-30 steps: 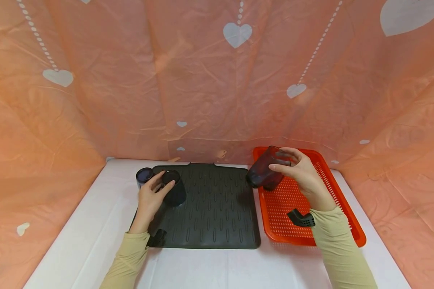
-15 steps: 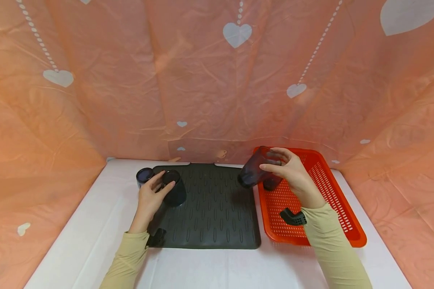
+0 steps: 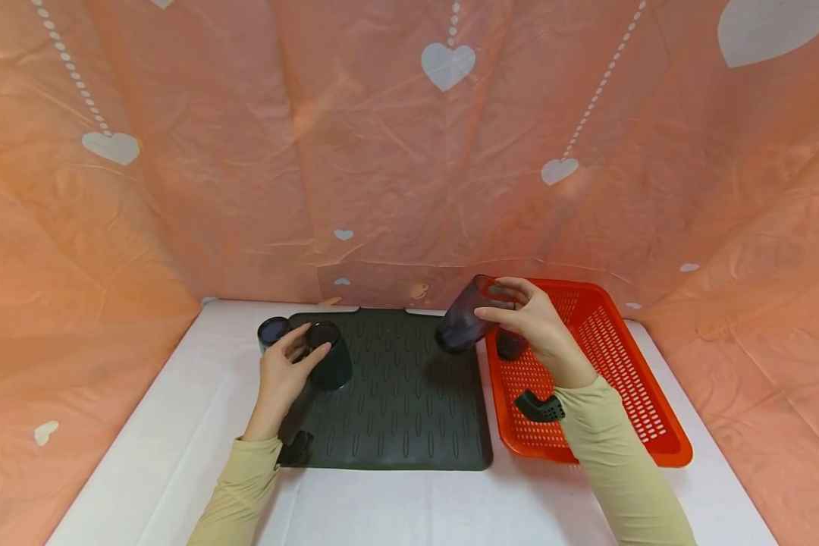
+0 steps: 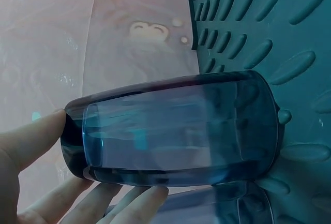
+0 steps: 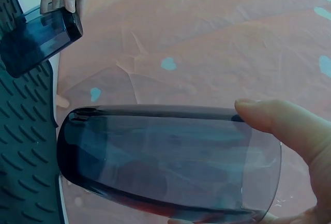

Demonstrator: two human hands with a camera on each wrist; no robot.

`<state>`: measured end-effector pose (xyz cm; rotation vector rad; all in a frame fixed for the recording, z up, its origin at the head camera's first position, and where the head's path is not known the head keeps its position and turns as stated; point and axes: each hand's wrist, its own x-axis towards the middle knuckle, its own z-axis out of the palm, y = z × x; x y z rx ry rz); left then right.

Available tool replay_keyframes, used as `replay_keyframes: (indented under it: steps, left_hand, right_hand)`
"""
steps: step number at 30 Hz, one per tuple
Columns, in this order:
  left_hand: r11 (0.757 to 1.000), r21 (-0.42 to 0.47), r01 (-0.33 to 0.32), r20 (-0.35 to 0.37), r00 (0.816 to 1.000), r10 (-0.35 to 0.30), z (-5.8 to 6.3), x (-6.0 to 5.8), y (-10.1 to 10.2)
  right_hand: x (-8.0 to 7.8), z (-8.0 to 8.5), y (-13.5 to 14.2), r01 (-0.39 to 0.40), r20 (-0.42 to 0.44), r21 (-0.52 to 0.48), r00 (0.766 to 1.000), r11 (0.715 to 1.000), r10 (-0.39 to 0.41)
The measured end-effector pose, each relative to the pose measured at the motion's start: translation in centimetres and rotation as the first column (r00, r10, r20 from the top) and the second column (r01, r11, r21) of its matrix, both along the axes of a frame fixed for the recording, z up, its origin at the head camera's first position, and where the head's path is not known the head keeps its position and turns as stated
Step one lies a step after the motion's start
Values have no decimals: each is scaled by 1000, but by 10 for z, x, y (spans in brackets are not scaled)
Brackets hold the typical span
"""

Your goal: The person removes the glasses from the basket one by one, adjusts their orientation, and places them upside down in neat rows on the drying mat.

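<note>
My left hand (image 3: 287, 371) pinches the upper end of a dark blue glass (image 3: 332, 368) that stands on the black ridged mat (image 3: 409, 409). In the left wrist view this glass (image 4: 176, 128) has its thick base at my fingers and its other end at the mat. A second blue glass (image 3: 273, 331) stands just left of it, partly behind my fingers. My right hand (image 3: 535, 322) grips a purple tinted glass (image 3: 462, 318) near its rim. That glass is tilted, base to the lower left, over the mat's right edge. The right wrist view shows it (image 5: 160, 157) hollow and see-through.
An orange-red perforated basket (image 3: 655, 413) stands right of the mat, under my right forearm. Another dark glass (image 3: 512, 346) lies in its back left corner. White cloth (image 3: 409, 508) covers the table, and a peach sheet with hearts (image 3: 382, 152) hangs behind and at both sides.
My right hand has carried the tilted purple glass left, from over the basket to over the mat's right edge. My left hand and its glass have stayed in place.
</note>
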<state>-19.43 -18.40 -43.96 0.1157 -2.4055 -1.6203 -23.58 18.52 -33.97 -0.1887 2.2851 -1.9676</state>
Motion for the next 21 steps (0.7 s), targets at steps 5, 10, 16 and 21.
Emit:
replay_keyframes:
  steps: [5,10,16,21]
  left_hand:
    - [999,-16,-27,-19,999,27,0,1,0]
    - [999,-16,-32,-25,999,31,2,3,-1]
    - [999,-12,-39,-47,998,39,2,5,0]
    - [999,-9,-47,-64,997,47,3,7,-1]
  right_hand:
    - [-2,-2,-7,-12,3,-16,1000,1000,13]
    - [-4,-4,-13,-17,14,-10,1000,1000,17]
    - [-6,-5,-21,-17,35,-25,999,1000,18]
    - [-6,-6,-27,-19,49,-27,999,999,21]
